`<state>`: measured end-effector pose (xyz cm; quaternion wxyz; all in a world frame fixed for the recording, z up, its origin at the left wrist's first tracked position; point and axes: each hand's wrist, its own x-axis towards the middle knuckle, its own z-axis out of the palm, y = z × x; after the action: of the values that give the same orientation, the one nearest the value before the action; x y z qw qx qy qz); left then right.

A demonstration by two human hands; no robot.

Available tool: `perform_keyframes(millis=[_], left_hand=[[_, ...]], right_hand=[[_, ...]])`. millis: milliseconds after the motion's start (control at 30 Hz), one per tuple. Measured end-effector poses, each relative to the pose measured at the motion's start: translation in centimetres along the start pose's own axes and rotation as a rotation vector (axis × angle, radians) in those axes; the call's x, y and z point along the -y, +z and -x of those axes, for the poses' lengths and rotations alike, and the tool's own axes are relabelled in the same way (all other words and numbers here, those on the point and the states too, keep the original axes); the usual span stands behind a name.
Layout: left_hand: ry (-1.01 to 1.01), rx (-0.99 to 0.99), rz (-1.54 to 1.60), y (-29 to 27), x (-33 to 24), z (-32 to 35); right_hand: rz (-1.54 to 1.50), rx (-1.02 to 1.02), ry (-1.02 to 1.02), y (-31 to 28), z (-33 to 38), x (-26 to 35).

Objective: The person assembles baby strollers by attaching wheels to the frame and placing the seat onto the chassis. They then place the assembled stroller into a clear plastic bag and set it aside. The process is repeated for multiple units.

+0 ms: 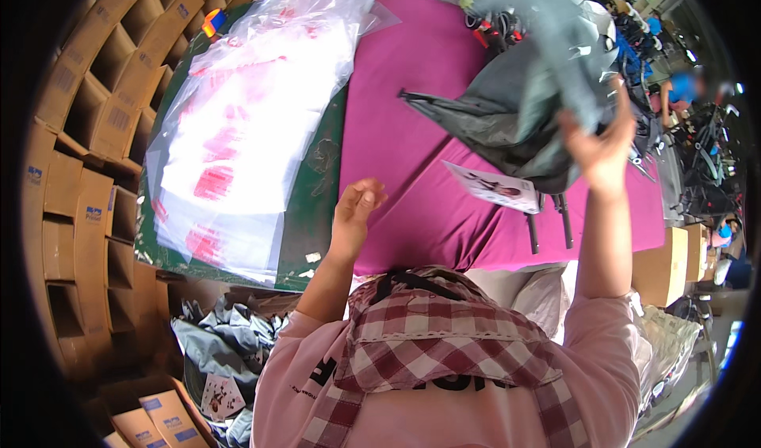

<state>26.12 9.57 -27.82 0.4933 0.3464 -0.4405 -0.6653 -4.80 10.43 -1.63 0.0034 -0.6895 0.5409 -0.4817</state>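
My right hand (604, 148) is raised and grips a grey-green garment (539, 75) that hangs over the magenta table cover (412, 131). A white hang tag with a picture (495, 188) dangles from the garment's lower edge. Two dark strap ends (549, 224) hang below it. My left hand (354, 212) hovers over the magenta cover with fingers loosely curled, holding nothing. A stack of clear plastic bags with red print (238, 131) lies to its left on a green mat (317, 210).
Cardboard box compartments (87, 131) line the left side. A bin of grey garments with tags (226, 345) sits below the table's left corner. A cardboard box (666, 266) stands at the right. Another person in blue (682, 87) is at the far right among dark goods.
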Motion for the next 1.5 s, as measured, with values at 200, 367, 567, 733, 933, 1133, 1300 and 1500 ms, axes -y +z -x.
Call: perform_keyframes(millis=[200,367,567,733,933,1133,1300,1500], left_hand=[[-0.07,-0.107,0.775,2.8,-0.7,1.3],[-0.456,-0.744,0.55,-7.5,10.7,3.4],[-0.26,-0.747,0.477,-6.8,12.4,5.1],[-0.241,-0.805,-0.052,-3.4,11.3,4.3],[-0.074,-0.727,-0.287,9.0,5.9,3.4],[0.0,-0.666,-0.149,15.3,-2.4,0.5],[0.072,-0.72,-0.198,16.4,-3.5,-5.7],[0.225,-0.554,-0.149,23.3,-1.0,-15.3]], right_hand=[[0.276,0.621,-0.231,12.4,13.6,3.1],[-0.041,0.731,0.107,8.7,17.5,-2.3],[0.172,0.438,0.884,3.0,28.2,-20.3],[-0.469,0.233,1.541,5.9,25.5,-28.5],[-1.236,0.541,1.693,10.8,24.2,-36.0],[-1.482,0.419,1.224,4.4,14.6,-32.5],[-1.109,0.258,0.534,-6.6,3.6,-29.3],[-0.78,-0.299,0.737,-10.2,7.4,-30.1]])
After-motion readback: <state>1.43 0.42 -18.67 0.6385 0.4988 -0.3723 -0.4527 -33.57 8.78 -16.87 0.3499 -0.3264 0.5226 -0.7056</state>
